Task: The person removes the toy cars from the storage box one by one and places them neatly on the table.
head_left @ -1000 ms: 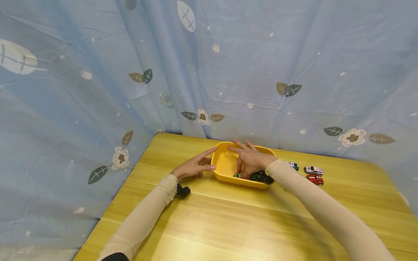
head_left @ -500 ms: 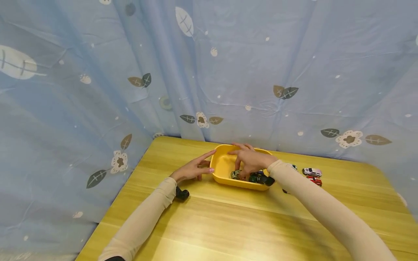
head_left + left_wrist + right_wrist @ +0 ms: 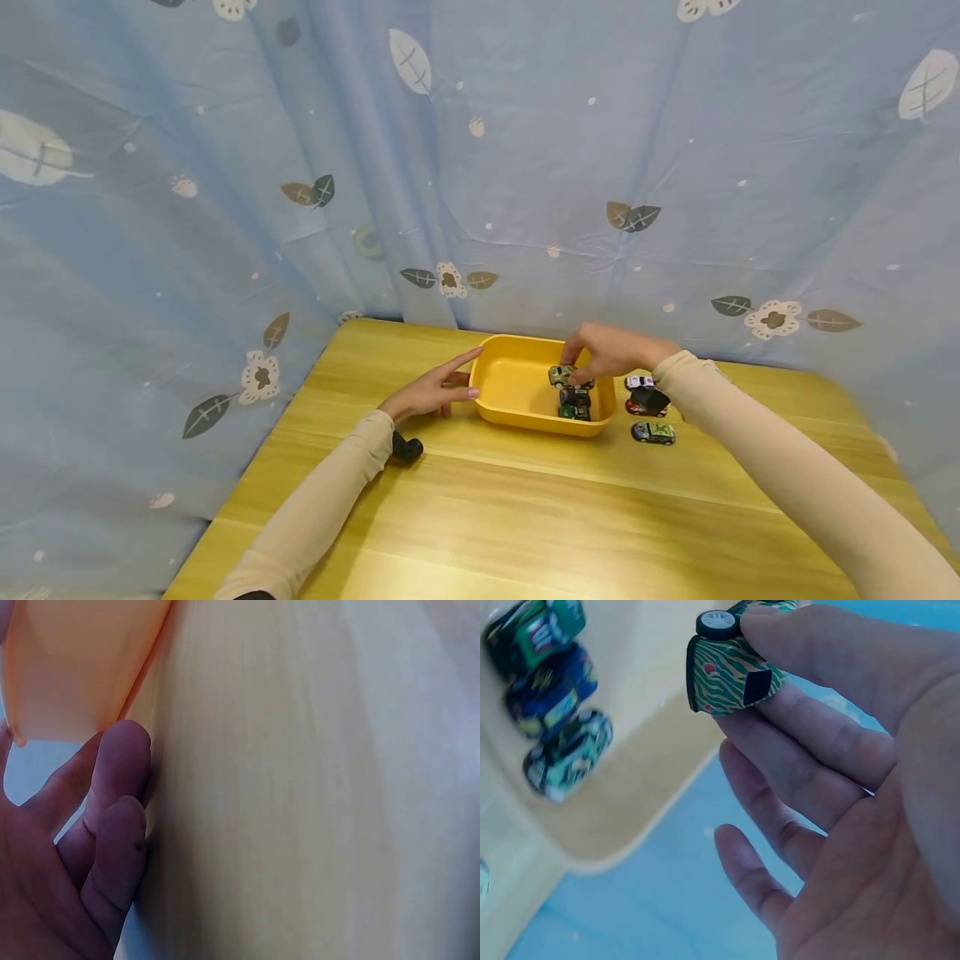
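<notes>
My right hand (image 3: pixel 611 350) pinches a small toy car (image 3: pixel 561 377) with green-and-tan stripes between thumb and fingers, over the right part of a yellow plastic box (image 3: pixel 510 423). In the right wrist view the striped toy car (image 3: pixel 731 675) is held above the box floor, one wheel by the thumb. Three more toy cars lie side by side in the box: a green one (image 3: pixel 536 634), a blue one (image 3: pixel 551 690) and a camouflage one (image 3: pixel 570 754). My left hand (image 3: pixel 427 392) spreads its thumb and index finger against the box's left end, the other fingers loosely bent.
Right of the box several toy cars stand on the wooden table (image 3: pixel 465 517), among them a white one (image 3: pixel 640 382), a red one (image 3: pixel 636 408) and a green one (image 3: pixel 653 432). A blue patterned curtain (image 3: pixel 525 167) hangs behind. A black device (image 3: pixel 407 448) sits at my left wrist.
My right hand has taken the striped toy car from the box floor and moved it back and to the right. My left hand stays at the box's left end. The head view has shifted slightly.
</notes>
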Motion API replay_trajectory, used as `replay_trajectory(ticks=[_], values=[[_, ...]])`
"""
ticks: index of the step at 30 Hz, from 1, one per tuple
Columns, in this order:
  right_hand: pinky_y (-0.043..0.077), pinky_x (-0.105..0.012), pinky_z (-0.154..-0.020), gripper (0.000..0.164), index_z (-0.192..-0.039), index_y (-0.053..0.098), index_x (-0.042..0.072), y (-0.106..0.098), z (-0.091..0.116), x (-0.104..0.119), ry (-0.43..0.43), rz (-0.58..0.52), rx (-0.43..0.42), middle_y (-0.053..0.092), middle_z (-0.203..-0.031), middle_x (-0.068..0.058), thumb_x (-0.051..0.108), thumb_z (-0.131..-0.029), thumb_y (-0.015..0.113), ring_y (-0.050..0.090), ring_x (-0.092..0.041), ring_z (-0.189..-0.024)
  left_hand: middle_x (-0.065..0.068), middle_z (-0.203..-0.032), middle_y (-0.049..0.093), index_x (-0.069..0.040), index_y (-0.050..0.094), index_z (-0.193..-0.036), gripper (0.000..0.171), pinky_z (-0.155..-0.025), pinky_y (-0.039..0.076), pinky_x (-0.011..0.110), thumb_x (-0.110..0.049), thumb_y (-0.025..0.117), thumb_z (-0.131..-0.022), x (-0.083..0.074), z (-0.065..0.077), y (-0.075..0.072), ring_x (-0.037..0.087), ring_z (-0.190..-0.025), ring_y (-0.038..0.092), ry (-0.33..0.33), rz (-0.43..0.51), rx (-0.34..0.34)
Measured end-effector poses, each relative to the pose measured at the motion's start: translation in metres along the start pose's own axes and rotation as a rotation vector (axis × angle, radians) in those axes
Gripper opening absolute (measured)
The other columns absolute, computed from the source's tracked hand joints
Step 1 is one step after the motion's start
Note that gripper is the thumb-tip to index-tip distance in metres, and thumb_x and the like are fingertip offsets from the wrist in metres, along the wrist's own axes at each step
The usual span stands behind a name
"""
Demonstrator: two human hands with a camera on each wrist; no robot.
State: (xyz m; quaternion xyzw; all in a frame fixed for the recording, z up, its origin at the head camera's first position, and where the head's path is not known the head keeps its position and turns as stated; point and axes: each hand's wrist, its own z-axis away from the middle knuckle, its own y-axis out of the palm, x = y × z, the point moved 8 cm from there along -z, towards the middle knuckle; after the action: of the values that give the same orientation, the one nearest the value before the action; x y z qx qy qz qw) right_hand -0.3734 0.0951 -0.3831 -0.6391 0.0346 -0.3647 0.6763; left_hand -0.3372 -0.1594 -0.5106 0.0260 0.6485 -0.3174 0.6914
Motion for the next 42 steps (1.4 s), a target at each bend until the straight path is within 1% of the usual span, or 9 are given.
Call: replay_trajectory(ticks=[4,8,14,24,30,34,36,39,42], values=[[0.059,-0.048,-0.099,0.023,-0.111,0.081,0.006,-0.006,0.013,-0.005,0.002,0.004,0.001,0.079,-0.11,-0.005,0.02,-0.093,0.083,0.074,-0.022,-0.104,0.021,-0.163,0.046,-0.058,0.022,-0.164,0.079,-0.056,0.045,0.029,-0.043,0.071,-0.103,0.004,0.002,-0.001,0.024,-0.062,0.057,-0.01,-0.008,-0.004],[0.059,-0.048,-0.097,0.024,-0.112,0.081,0.005,-0.009,0.027,-0.01,-0.001,0.011,0.0,0.079,-0.111,-0.005,0.02,-0.093,0.083,0.074,-0.023,-0.103,0.023,-0.163,0.046,-0.055,0.021,-0.165,0.081,-0.056,0.047,0.03,-0.043,0.071,-0.103,0.008,0.004,-0.001,0.024,-0.062,0.058,-0.015,-0.009,0.002],[0.059,-0.049,-0.097,0.025,-0.113,0.081,0.008,-0.009,0.051,-0.025,0.06,-0.001,-0.007,0.08,-0.112,-0.004,0.022,-0.093,0.084,0.074,-0.026,-0.106,0.023,-0.162,0.046,-0.054,0.021,-0.166,0.08,-0.056,0.046,0.029,-0.039,0.07,-0.104,0.012,0.009,-0.002,0.024,-0.062,0.057,-0.03,0.001,-0.005],[0.06,-0.048,-0.092,0.026,-0.115,0.081,0.008,-0.004,0.117,-0.075,0.187,-0.04,0.007,0.079,-0.114,-0.003,0.021,-0.093,0.084,0.073,-0.025,-0.104,0.022,-0.163,0.046,-0.059,0.021,-0.164,0.08,-0.056,0.044,0.029,-0.044,0.071,-0.103,0.012,0.007,0.001,0.024,-0.062,0.058,-0.037,-0.013,0.0],[0.06,-0.05,-0.091,0.028,-0.116,0.081,0.008,0.005,0.154,-0.104,0.239,-0.023,-0.011,0.079,-0.115,-0.004,0.022,-0.092,0.084,0.073,-0.026,-0.104,0.022,-0.163,0.046,-0.058,0.02,-0.164,0.08,-0.057,0.046,0.03,-0.042,0.07,-0.104,0.008,0.006,0.0,0.025,-0.064,0.061,-0.021,-0.023,-0.003],[0.06,-0.049,-0.091,0.027,-0.115,0.081,0.009,0.019,0.176,-0.122,0.282,-0.016,0.001,0.079,-0.115,-0.004,0.022,-0.091,0.084,0.073,-0.03,-0.107,0.021,-0.162,0.048,-0.061,0.021,-0.163,0.079,-0.057,0.046,0.031,-0.043,0.07,-0.103,0.005,0.005,-0.002,0.026,-0.064,0.062,-0.021,-0.028,-0.014],[0.06,-0.049,-0.091,0.025,-0.113,0.081,0.011,0.027,0.185,-0.127,0.278,-0.006,-0.007,0.079,-0.112,-0.002,0.02,-0.09,0.085,0.074,-0.03,-0.106,0.021,-0.162,0.048,-0.061,0.021,-0.162,0.079,-0.057,0.046,0.031,-0.043,0.07,-0.103,0.005,0.003,-0.002,0.027,-0.065,0.061,-0.023,-0.028,-0.013],[0.06,-0.05,-0.09,0.022,-0.109,0.082,0.013,0.037,0.194,-0.13,0.245,0.036,-0.053,0.079,-0.109,0.002,0.02,-0.089,0.086,0.074,-0.026,-0.102,0.021,-0.162,0.047,-0.062,0.021,-0.162,0.079,-0.057,0.046,0.031,-0.044,0.07,-0.103,0.003,0.003,-0.001,0.026,-0.065,0.061,-0.023,-0.036,-0.008],[0.057,-0.048,-0.09,0.021,-0.106,0.083,0.015,0.041,0.2,-0.133,0.241,0.107,-0.115,0.079,-0.104,0.007,0.021,-0.087,0.087,0.069,-0.022,-0.098,0.022,-0.163,0.047,-0.061,0.02,-0.163,0.079,-0.057,0.046,0.031,-0.042,0.069,-0.104,0.002,0.002,-0.001,0.026,-0.065,0.061,-0.015,-0.036,-0.003]])
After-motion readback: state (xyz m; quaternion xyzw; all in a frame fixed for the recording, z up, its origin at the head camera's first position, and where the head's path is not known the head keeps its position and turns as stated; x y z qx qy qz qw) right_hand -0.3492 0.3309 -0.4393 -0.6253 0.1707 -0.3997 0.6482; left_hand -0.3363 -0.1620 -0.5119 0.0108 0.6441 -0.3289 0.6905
